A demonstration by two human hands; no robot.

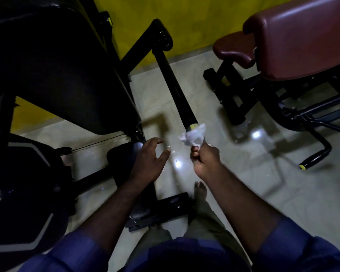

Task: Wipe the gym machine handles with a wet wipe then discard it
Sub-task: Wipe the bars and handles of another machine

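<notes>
The right hand (204, 160) pinches a crumpled white wet wipe (192, 135) between thumb and curled fingers, holding it against the yellow-capped end of a long black cylindrical machine handle (177, 89). The handle slopes down from a black pivot arm (161, 34) near the yellow wall (185, 20). The left hand (148, 161) hovers just beside it, fingers spread and relaxed, holding nothing. A maroon padded bench (302, 36) stands to the right on the pale glossy tiled floor (243, 173). A black padded seat (57, 65) fills the left side.
</notes>
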